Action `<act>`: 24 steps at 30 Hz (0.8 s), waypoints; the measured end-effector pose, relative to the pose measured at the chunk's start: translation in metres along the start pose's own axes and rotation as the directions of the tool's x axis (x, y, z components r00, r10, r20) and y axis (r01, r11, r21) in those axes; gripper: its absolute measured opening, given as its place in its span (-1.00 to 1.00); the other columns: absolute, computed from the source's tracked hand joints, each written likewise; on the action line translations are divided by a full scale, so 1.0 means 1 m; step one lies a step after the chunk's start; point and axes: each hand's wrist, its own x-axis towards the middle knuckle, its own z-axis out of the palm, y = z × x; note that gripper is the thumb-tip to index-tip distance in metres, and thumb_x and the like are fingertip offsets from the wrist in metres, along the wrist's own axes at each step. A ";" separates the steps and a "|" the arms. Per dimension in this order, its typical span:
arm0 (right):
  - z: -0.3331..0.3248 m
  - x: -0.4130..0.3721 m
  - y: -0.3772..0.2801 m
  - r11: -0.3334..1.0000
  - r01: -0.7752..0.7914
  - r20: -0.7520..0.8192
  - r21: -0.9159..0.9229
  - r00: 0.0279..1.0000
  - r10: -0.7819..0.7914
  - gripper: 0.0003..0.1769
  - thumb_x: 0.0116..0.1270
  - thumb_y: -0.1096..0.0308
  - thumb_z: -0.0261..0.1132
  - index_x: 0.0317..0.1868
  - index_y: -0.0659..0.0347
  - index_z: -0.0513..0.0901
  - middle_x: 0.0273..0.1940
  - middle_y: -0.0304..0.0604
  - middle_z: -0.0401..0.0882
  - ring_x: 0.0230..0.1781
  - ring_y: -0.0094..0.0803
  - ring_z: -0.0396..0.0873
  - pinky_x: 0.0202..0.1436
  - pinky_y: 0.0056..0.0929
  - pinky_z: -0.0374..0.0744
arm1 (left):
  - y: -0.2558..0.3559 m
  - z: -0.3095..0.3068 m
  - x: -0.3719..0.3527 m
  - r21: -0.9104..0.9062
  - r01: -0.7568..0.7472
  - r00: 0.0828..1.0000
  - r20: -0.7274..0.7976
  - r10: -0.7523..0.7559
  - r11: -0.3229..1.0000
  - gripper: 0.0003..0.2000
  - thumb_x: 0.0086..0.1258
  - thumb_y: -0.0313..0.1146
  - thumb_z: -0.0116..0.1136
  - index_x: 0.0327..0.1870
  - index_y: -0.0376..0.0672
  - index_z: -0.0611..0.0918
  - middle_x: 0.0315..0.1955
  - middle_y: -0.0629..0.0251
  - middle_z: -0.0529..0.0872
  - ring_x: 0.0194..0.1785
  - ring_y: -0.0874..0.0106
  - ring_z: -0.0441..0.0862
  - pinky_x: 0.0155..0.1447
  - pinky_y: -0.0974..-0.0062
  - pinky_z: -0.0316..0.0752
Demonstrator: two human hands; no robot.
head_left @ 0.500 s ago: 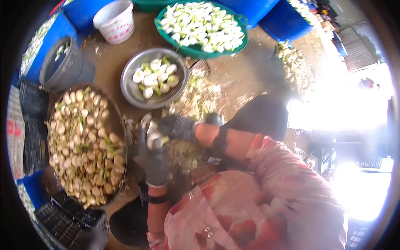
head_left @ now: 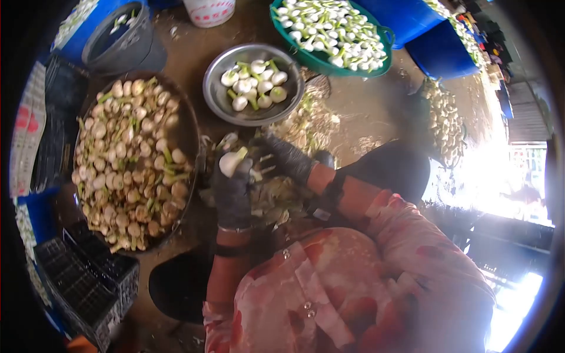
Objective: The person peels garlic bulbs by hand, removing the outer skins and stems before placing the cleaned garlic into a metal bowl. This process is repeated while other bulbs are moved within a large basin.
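My left hand (head_left: 231, 197), in a dark glove, has its fingers wrapped round a white bulb (head_left: 231, 163) with a short green stem. Just right of it is my right hand (head_left: 285, 157), also gloved, its fingers bent toward the bulb; pale strips show by the fingertips, and what they grip is hidden. Above the hands, a metal bowl (head_left: 213, 97) holds several clean white bulbs. To the left, a wide round basket (head_left: 191, 138) is heaped with brownish unpeeled bulbs. Peelings (head_left: 276, 197) lie below and beside my hands.
A green basin (head_left: 306, 59) full of white bulbs stands at the top, beside blue tubs (head_left: 441, 50). At the upper left are a dark bucket (head_left: 126, 44) and a white bucket (head_left: 210, 12). Black crates (head_left: 82, 282) sit lower left. More bulbs (head_left: 444, 120) lie at right.
The view has shifted, so the bowl and baskets appear higher and further right. My hands have drawn slightly apart, and the bulb now shows clearly at my left fingertips.
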 end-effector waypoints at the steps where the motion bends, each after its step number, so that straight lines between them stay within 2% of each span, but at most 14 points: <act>1: 0.005 -0.005 -0.005 0.975 0.180 0.035 -0.130 0.984 -0.177 -0.39 0.54 -0.22 -0.01 0.30 0.06 0.51 -0.15 -0.31 0.62 -0.31 -0.54 0.55 -0.16 -0.42 0.62 | -0.003 -0.004 0.003 0.029 0.038 0.999 -0.025 -0.037 0.999 -0.56 0.36 -0.44 0.25 0.23 -0.30 0.47 -0.15 0.32 0.65 -0.23 0.55 0.58 -0.22 0.62 0.53; 3: 0.026 -0.030 -0.027 0.818 0.445 0.134 -0.364 0.894 -0.427 -0.47 0.53 -0.10 0.11 0.24 0.12 0.55 -0.18 -0.29 0.65 -0.38 -0.57 0.53 -0.22 -0.49 0.60 | -0.010 -0.006 0.010 0.072 0.102 0.994 -0.040 -0.099 0.992 -0.50 0.34 -0.48 0.25 0.30 -0.30 0.41 -0.14 0.30 0.64 -0.22 0.54 0.58 -0.21 0.58 0.56; 6: 0.038 -0.025 -0.021 0.550 0.569 0.268 -0.611 0.802 -0.533 -0.54 0.45 0.06 0.29 0.16 0.21 0.59 -0.20 -0.25 0.67 -0.36 -0.50 0.56 -0.20 -0.46 0.60 | 0.009 0.007 0.002 0.004 0.150 0.989 -0.005 -0.150 0.989 -0.37 0.26 -0.56 0.29 0.36 -0.30 0.30 -0.11 0.28 0.61 -0.20 0.52 0.59 -0.18 0.59 0.58; 7: 0.038 -0.020 -0.019 0.540 0.481 0.165 -0.690 0.832 -0.530 -0.63 0.35 0.22 0.40 0.05 0.26 0.62 -0.22 -0.21 0.67 -0.30 -0.49 0.57 -0.16 -0.42 0.59 | 0.000 0.004 0.006 0.065 0.126 0.990 0.046 -0.130 0.990 -0.36 0.27 -0.57 0.27 0.37 -0.29 0.27 -0.10 0.27 0.60 -0.19 0.52 0.58 -0.18 0.61 0.58; 9: 0.026 -0.008 -0.013 0.592 0.438 0.103 -0.676 0.852 -0.513 -0.68 0.35 0.24 0.40 -0.03 0.27 0.62 -0.24 -0.19 0.68 -0.28 -0.48 0.59 -0.14 -0.39 0.59 | -0.036 -0.012 0.016 0.184 0.062 0.987 0.133 -0.088 0.981 -0.34 0.28 -0.59 0.22 0.40 -0.28 0.21 -0.09 0.25 0.59 -0.16 0.53 0.58 -0.19 0.64 0.58; 11: 0.036 -0.013 -0.026 0.659 0.366 0.031 -0.657 0.887 -0.461 -0.74 0.37 0.24 0.37 -0.11 0.26 0.61 -0.26 -0.11 0.69 -0.29 -0.43 0.61 -0.14 -0.40 0.59 | -0.072 -0.027 0.017 0.000 0.105 0.980 0.172 -0.104 0.994 -0.36 0.31 -0.61 0.14 0.42 -0.26 0.20 -0.09 0.26 0.59 -0.11 0.52 0.58 -0.19 0.60 0.59; 12: 0.039 -0.015 -0.043 0.619 0.289 -0.029 -0.730 0.893 -0.450 -0.78 0.37 0.28 0.36 -0.10 0.24 0.61 -0.27 -0.03 0.69 -0.32 -0.37 0.65 -0.17 -0.40 0.60 | -0.065 -0.023 0.011 0.106 0.135 0.976 0.159 -0.151 0.985 -0.36 0.33 -0.60 0.10 0.44 -0.23 0.19 -0.05 0.22 0.59 -0.06 0.48 0.57 -0.12 0.52 0.59; 13: 0.007 0.013 -0.049 0.549 0.197 -0.161 -0.812 0.829 -0.535 -0.85 0.40 0.34 0.29 -0.12 0.22 0.61 -0.29 0.00 0.68 -0.35 -0.37 0.66 -0.22 -0.41 0.60 | -0.057 -0.018 0.005 0.212 0.165 0.969 0.145 -0.198 0.963 -0.36 0.35 -0.59 0.06 0.47 -0.21 0.17 -0.02 0.18 0.58 -0.01 0.43 0.57 -0.05 0.45 0.58; 15: -0.048 0.023 -0.105 0.045 0.423 0.149 -0.905 0.415 -0.898 -0.84 0.48 0.35 0.15 -0.12 0.21 0.62 -0.27 0.00 0.67 -0.29 -0.30 0.66 -0.19 -0.38 0.60 | -0.048 -0.011 -0.003 0.332 0.172 0.970 0.108 -0.219 0.927 -0.34 0.35 -0.52 0.07 0.49 -0.23 0.14 0.06 0.09 0.56 0.10 0.33 0.54 0.08 0.36 0.54; 17: -0.056 0.027 -0.155 0.049 0.223 -0.003 -0.974 0.202 -0.979 -0.78 0.47 0.25 0.22 -0.02 0.21 0.60 -0.21 0.01 0.70 -0.23 -0.23 0.67 -0.12 -0.31 0.60 | -0.047 -0.009 -0.009 0.374 0.134 0.983 0.066 -0.170 0.918 -0.27 0.32 -0.42 0.17 0.50 -0.30 0.12 0.14 0.00 0.52 0.19 0.20 0.49 0.21 0.34 0.45; 18: -0.031 0.021 -0.174 0.154 0.221 -0.142 -0.963 0.068 -0.988 -0.73 0.46 0.23 0.25 0.02 0.21 0.59 -0.18 0.01 0.71 -0.22 -0.22 0.68 -0.10 -0.30 0.59 | -0.046 -0.009 -0.008 0.393 0.112 0.989 0.047 -0.141 0.913 -0.22 0.31 -0.37 0.22 0.51 -0.33 0.10 0.18 -0.05 0.50 0.24 0.14 0.47 0.28 0.33 0.41; 20: -0.021 0.050 -0.178 0.199 0.186 -0.117 -0.962 0.378 -0.919 -0.63 0.42 0.18 0.30 0.13 0.17 0.56 -0.07 0.02 0.71 -0.15 -0.17 0.68 0.00 -0.27 0.59 | -0.044 -0.011 -0.007 0.436 0.071 0.996 0.017 -0.087 0.897 -0.13 0.28 -0.26 0.32 0.52 -0.41 0.08 0.26 -0.15 0.46 0.34 0.01 0.42 0.42 0.31 0.33; 23: 0.089 0.072 -0.125 -0.465 0.052 0.372 -0.884 0.682 -0.630 -0.65 0.40 0.08 0.26 0.04 0.10 0.68 -0.07 -0.12 0.71 -0.09 -0.25 0.68 0.08 -0.35 0.58 | -0.018 -0.021 -0.002 -0.268 0.214 0.961 -0.118 -0.252 0.940 -0.40 0.42 -0.43 0.12 0.47 -0.23 0.25 0.19 0.06 0.48 0.16 0.31 0.52 0.22 0.40 0.49; 24: 0.119 0.087 -0.105 -0.193 0.279 0.339 -0.941 0.800 -0.494 -0.60 0.36 0.09 0.25 0.10 0.10 0.67 -0.01 0.06 0.67 -0.01 -0.01 0.63 0.16 -0.15 0.55 | -0.004 -0.027 0.001 -0.508 0.189 0.945 -0.138 -0.296 0.840 -0.45 0.45 -0.46 0.07 0.46 -0.21 0.28 0.16 0.11 0.49 0.12 0.39 0.52 0.17 0.43 0.52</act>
